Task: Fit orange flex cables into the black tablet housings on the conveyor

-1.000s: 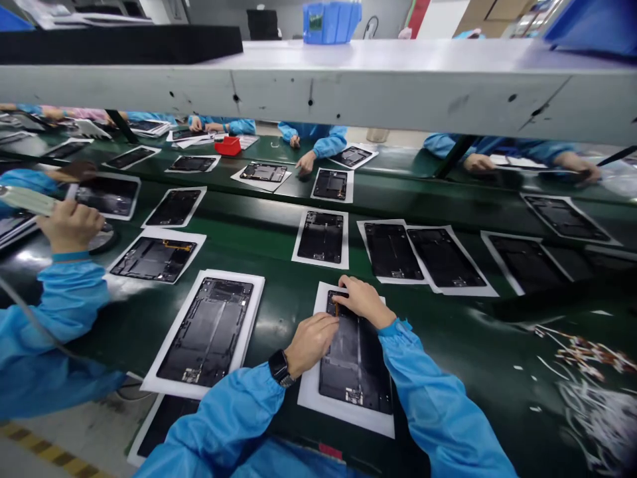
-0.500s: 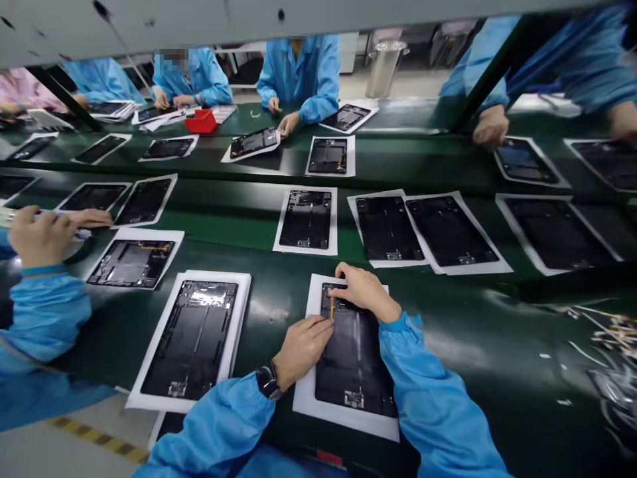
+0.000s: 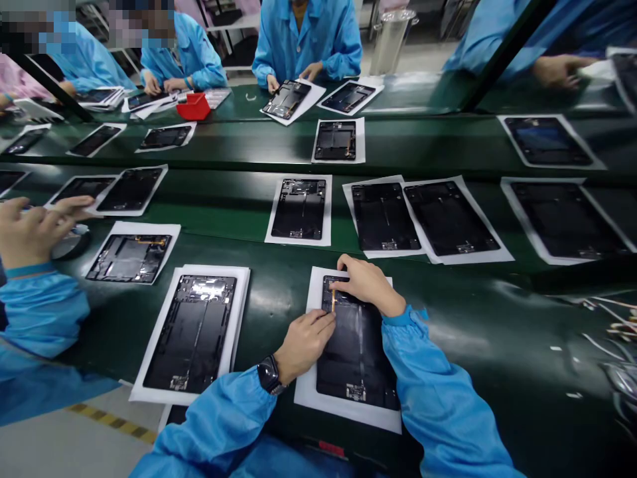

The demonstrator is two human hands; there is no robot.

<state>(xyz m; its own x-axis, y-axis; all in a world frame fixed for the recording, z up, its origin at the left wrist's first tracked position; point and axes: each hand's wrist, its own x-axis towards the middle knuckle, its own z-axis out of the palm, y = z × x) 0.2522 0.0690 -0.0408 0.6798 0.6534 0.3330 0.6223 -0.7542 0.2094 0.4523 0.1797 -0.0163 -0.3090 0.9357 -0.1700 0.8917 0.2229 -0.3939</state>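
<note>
My right hand (image 3: 365, 284) is pinching a little orange strip (image 3: 333, 301) at the top left corner of the black panel (image 3: 355, 352). Left hand (image 3: 303, 343) rests flat on the panel's left edge, fingertips just beside the strip, holding nothing. The panel sits on a white sheet (image 3: 318, 401) on the green belt (image 3: 472, 338).

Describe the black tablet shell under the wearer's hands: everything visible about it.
The black tablet shell is a flat, dark, matte rectangular frame, inner side up, lying lengthwise away from the wearer on a white sheet on the green belt. A small connector part sits at its near edge. A thin orange strip stands near its far left corner, where the left hand and right hand touch it.
</note>
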